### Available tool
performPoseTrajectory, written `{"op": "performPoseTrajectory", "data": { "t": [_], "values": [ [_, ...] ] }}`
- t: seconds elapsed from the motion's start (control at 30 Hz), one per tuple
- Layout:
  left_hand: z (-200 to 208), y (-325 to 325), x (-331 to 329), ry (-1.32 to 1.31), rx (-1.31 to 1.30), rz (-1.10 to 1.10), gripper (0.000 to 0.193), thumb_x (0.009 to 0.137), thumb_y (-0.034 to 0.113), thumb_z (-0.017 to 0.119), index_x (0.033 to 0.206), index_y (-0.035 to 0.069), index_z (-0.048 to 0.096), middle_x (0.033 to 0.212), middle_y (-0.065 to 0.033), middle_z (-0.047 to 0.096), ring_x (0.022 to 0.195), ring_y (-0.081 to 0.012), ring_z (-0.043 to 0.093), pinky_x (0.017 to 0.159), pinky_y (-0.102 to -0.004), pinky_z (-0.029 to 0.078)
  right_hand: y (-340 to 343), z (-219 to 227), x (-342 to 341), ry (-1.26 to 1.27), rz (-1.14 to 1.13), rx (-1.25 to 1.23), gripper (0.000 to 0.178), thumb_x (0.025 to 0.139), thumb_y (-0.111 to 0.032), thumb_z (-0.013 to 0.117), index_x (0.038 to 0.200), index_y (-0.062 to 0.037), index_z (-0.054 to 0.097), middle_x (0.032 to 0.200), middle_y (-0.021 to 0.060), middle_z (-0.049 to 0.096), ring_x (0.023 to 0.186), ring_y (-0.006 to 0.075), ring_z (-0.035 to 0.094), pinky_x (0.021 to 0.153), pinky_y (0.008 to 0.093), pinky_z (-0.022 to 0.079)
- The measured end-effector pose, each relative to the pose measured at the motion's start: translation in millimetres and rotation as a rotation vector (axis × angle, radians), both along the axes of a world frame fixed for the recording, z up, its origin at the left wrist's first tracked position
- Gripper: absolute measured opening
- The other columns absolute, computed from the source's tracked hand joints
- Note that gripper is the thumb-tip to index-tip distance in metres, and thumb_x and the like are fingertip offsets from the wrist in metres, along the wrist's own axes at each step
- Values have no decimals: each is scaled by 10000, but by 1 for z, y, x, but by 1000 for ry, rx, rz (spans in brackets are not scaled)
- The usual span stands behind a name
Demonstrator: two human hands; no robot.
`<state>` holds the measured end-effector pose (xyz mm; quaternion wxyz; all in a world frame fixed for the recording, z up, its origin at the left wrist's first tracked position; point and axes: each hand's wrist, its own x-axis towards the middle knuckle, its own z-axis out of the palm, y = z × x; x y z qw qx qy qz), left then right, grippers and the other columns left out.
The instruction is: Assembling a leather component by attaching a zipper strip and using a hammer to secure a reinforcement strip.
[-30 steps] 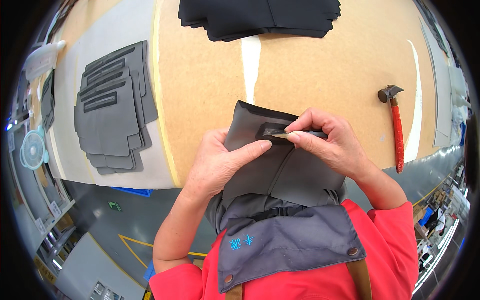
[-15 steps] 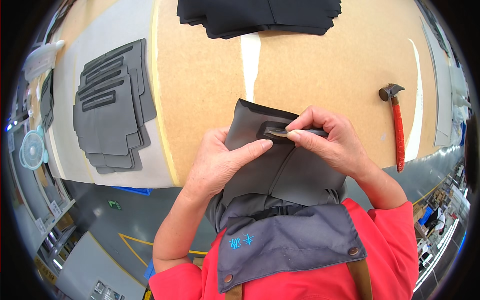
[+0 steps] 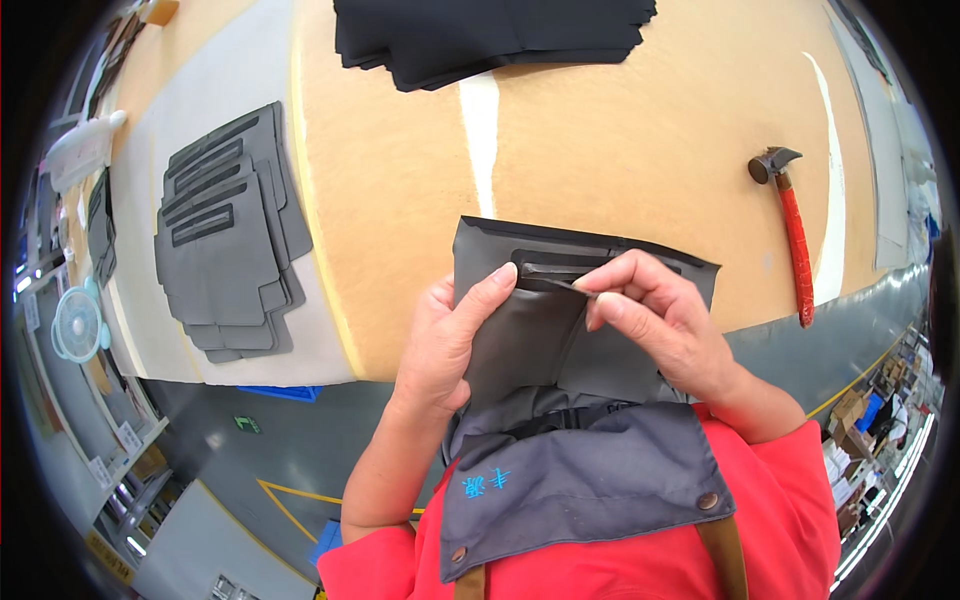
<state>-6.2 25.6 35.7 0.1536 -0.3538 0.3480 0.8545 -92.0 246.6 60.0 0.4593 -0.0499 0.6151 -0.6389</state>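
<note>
Grey synthetic sheet point(image 3: 545, 330), cut with a slot-shaped opening near its top edge, lies at the near edge of a tan worktable point(image 3: 620, 150), its lower part drooping toward the worker's grey apron point(image 3: 580, 480). Seen from the head camera, the left hand point(image 3: 450, 340) presses flat on the sheet with thumb and fingers spread, pinning it, while the right hand point(image 3: 655, 320) is closed in a fingertip pinch on a thin dark strip point(image 3: 560, 283) at the slot. The work appears to be at the stage of seating or peeling that strip along the opening; the next move would call for a steady pull with the sheet held taut. A red-handled hammer point(image 3: 792, 230) lies well apart to the right, stacks of grey cut pieces point(image 3: 225, 240) to the left, black sheets point(image 3: 490, 35) at the far edge.
</note>
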Motion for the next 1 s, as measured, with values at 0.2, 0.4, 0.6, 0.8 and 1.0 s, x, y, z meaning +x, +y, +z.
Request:
{"op": "performPoseTrajectory", "data": {
  "t": [0.2, 0.4, 0.6, 0.8, 1.0],
  "values": [
    [0, 10, 4, -8, 121, 32, 259, 1023, 214, 670, 1198, 24, 674, 1118, -75, 738, 965, -126, 705, 836, -282, 569, 1, -8, 8, -18, -47, 2, 243, 1059, -192, 614, 1209, -2, 638, 1007, 26, 669, 972, 77, 612, 894, 247, 491],
    [-2, 16, 6, 24, 122, 45, 272, 1030, 221, 668, 1218, 26, 657, 1143, -72, 730, 991, -126, 699, 866, -283, 562, 3, -4, 4, -9, -21, 42, 239, 1056, -187, 617, 1198, 3, 643, 992, 26, 674, 952, 77, 617, 877, 245, 497],
    [-1, 21, 6, 65, -19, 53, 261, 1032, 207, 671, 1216, 22, 648, 1134, -57, 723, 988, -111, 687, 872, -272, 555, 3, -1, 1, -20, 3, 83, 237, 1054, -189, 620, 1181, 9, 645, 979, 26, 677, 926, 73, 623, 848, 241, 504],
    [-4, 24, 8, 112, -90, 69, 233, 1039, 186, 663, 1203, 22, 651, 1119, -38, 715, 983, -86, 661, 874, -253, 538, 0, 0, 3, -45, -30, 95, 224, 1054, -186, 617, 1169, 2, 656, 974, 19, 668, 927, 76, 617, 867, 247, 488],
    [-3, 28, 10, 175, -181, 80, 208, 1051, 176, 644, 1186, 18, 658, 1095, -23, 706, 964, -66, 636, 859, -233, 521, -1, 0, 6, -75, -54, 92, 228, 1049, -186, 629, 1160, 10, 658, 975, 21, 677, 918, 69, 622, 846, 234, 500]
  ]
}}
